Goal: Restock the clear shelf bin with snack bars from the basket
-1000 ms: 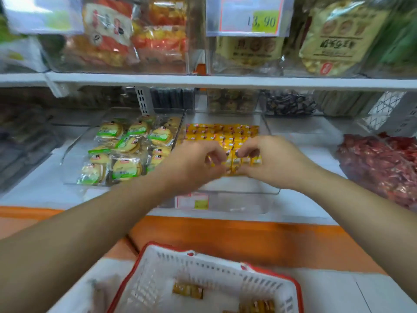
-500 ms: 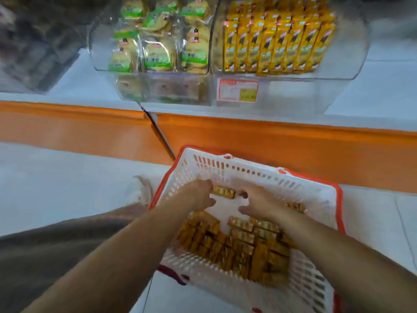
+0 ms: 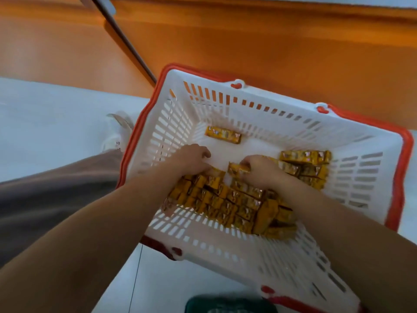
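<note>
"Right hand (image 3: 259,170): does it have anything?"

"Yes. Its fingers are curled round one end of a pinched bar (image 3: 237,168), at the far edge of the heap of snack bars (image 3: 225,199) inside the basket (image 3: 365,159)."

"And the left hand (image 3: 194,159)?"

"It is knuckles up, fingers curled down onto the wrappers just beside the other hand. Its fingertips are hidden, so whether it grips a bar cannot be told."

"How far along is the restocking?"

"Well short of done, by the look of it. Plenty remains in the basket: the heap on the person's side, a stack (image 3: 304,157) toward the right wall, and a lone bar (image 3: 223,134) by the far wall. The shelf bin is out of view, so its fill cannot be judged."

"Which way do the bars lie?"

"The lone bar lies flat, its long axis across the view, roughly along the far wall. The stack runs much the same way. The pinched bar also points sideways, its free end toward the left hand. The heap is mixed: several run across, some are turned or on edge."
</note>
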A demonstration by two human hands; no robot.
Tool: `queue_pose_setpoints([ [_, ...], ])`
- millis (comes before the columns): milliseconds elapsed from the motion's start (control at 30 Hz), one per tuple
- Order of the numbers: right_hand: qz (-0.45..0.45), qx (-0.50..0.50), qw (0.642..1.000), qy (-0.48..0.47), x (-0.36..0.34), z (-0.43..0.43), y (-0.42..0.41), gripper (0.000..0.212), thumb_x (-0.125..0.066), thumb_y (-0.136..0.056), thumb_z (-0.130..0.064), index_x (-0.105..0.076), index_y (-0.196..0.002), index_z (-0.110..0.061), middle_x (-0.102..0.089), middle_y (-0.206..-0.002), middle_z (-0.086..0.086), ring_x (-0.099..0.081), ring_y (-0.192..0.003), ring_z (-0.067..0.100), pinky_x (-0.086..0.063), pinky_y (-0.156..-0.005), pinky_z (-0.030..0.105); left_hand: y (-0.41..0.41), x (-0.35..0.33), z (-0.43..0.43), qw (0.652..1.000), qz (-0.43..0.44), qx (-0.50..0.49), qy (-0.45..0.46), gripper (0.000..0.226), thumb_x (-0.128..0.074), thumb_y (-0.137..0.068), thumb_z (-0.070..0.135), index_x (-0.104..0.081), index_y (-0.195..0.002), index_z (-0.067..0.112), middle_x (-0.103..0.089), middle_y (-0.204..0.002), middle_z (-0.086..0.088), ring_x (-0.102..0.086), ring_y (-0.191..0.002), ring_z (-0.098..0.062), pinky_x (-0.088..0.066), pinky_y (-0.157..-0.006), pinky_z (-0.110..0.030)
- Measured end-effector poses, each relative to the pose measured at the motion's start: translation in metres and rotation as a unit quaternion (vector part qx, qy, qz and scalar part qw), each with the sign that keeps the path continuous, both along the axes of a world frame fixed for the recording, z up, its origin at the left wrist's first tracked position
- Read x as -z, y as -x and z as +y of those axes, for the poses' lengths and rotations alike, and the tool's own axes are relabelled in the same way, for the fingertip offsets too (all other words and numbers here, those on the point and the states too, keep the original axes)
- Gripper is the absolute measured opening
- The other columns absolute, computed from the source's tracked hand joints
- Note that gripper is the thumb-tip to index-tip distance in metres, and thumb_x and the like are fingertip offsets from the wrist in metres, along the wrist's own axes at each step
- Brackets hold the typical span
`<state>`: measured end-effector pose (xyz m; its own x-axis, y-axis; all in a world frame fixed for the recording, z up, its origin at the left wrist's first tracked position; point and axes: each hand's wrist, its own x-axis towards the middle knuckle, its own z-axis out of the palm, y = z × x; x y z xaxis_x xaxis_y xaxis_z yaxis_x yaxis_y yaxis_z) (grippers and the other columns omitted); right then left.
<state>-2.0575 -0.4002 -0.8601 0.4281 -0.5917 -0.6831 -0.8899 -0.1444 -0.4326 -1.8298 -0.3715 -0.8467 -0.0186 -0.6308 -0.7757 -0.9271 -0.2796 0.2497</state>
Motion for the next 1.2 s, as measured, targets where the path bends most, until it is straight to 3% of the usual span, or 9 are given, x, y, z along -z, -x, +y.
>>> queue_pose_setpoints([
  [100,-0.099,0.105,0.986,0.084,-0.004,-0.003,-0.008,0.043,-0.071,-0.088,-0.034,-0.062,-0.129,-0.023,-0.061,-0.122,-0.001,-0.059,-0.110,0.020,-0.046,-0.084,0.031,0.000,0.008,0.000,0.999,-0.016,0.041,-0.030,0.052,-0.061,-0.092,0.062,-0.061,-0.135,0.033,-0.062,-0.136,-0.002,-0.045,-0.131,-0.031,-0.042,-0.109,-0.043],
  [200,-0.142,0.087,0.971,0.172,-0.003,-0.010,-0.024,0.048,-0.064,-0.094,-0.036,-0.053,-0.139,-0.024,-0.055,-0.139,0.000,-0.053,-0.123,0.022,-0.043,-0.098,0.036,-0.001,0.011,-0.001,0.996,-0.024,0.070,-0.043,0.047,-0.057,-0.095,0.061,-0.064,-0.132,0.034,-0.062,-0.138,-0.002,-0.045,-0.128,-0.032,-0.039,-0.106,-0.042],
  [400,-0.117,0.049,0.978,0.166,0.010,-0.024,-0.040,0.051,-0.062,-0.095,-0.035,-0.049,-0.142,-0.020,-0.054,-0.141,0.006,-0.050,-0.128,0.027,-0.041,-0.104,0.042,-0.007,0.002,-0.003,0.999,0.041,0.018,-0.025,0.045,-0.061,-0.099,0.045,-0.061,-0.135,0.018,-0.064,-0.131,-0.007,-0.058,-0.112,-0.024,-0.039,-0.087,-0.031],
  [600,-0.057,0.070,0.992,0.092,0.021,-0.013,-0.019,0.040,-0.063,-0.092,-0.036,-0.055,-0.126,-0.018,-0.060,-0.118,0.010,-0.058,-0.099,0.029,-0.045,-0.076,0.036,-0.002,-0.009,-0.001,0.989,0.096,0.047,-0.102,0.048,-0.066,-0.095,0.045,-0.057,-0.137,0.024,-0.059,-0.132,0.001,-0.050,-0.107,-0.014,-0.037,-0.091,-0.031],
  [733,-0.050,0.140,0.988,0.032,0.027,-0.011,-0.012,0.040,-0.064,-0.090,-0.038,-0.053,-0.121,-0.016,-0.062,-0.110,0.007,-0.055,-0.088,0.022,-0.041,-0.068,0.033,0.000,-0.007,0.002,0.984,0.105,0.045,-0.140,0.079,-0.083,-0.071,0.061,-0.050,-0.136,0.031,-0.056,-0.120,0.009,-0.055,-0.107,-0.016,-0.044,-0.089,-0.034],
  [833,-0.098,0.216,0.971,0.017,0.027,-0.014,-0.019,0.050,-0.068,-0.086,-0.050,-0.053,-0.124,-0.021,-0.060,-0.102,-0.006,-0.058,-0.084,0.013,-0.042,-0.061,0.027,0.004,-0.003,0.006,0.986,0.086,0.082,-0.114,0.091,-0.088,-0.067,0.057,-0.045,-0.142,0.028,-0.051,-0.117,0.010,-0.050,-0.106,-0.015,-0.039,-0.087,-0.032],
  [967,-0.083,0.257,0.963,-0.001,0.031,-0.016,-0.031,0.049,-0.075,-0.077,-0.058,-0.059,-0.109,-0.025,-0.062,-0.097,-0.011,-0.058,-0.086,0.010,-0.040,-0.062,0.027,0.005,0.002,0.008,0.992,0.091,0.034,-0.076,0.085,-0.090,-0.067,0.052,-0.051,-0.138,0.027,-0.056,-0.118,0.007,-0.054,-0.107,-0.017,-0.042,-0.085,-0.032],
  [1100,-0.069,0.279,0.958,0.006,0.034,-0.020,-0.035,0.035,-0.084,-0.069,-0.053,-0.071,-0.080,-0.023,-0.070,-0.077,-0.007,-0.065,-0.068,0.007,-0.044,-0.055,0.027,0.001,0.002,0.006,0.994,0.093,-0.040,-0.038,0.076,-0.087,-0.069,0.054,-0.054,-0.133,0.028,-0.058,-0.115,0.005,-0.055,-0.104,-0.018,-0.043,-0.084,-0.034],
  [1200,-0.069,0.264,0.962,0.014,0.032,-0.025,-0.030,0.026,-0.083,-0.073,-0.046,-0.065,-0.068,-0.027,-0.068,-0.070,-0.009,-0.061,-0.064,0.004,-0.038,-0.050,0.024,-0.003,0.004,0.005,0.987,0.115,-0.115,-0.004,0.059,-0.084,-0.075,0.051,-0.057,-0.122,0.027,-0.061,-0.105,0.003,-0.061,-0.101,-0.022,-0.046,-0.076,-0.033],
])
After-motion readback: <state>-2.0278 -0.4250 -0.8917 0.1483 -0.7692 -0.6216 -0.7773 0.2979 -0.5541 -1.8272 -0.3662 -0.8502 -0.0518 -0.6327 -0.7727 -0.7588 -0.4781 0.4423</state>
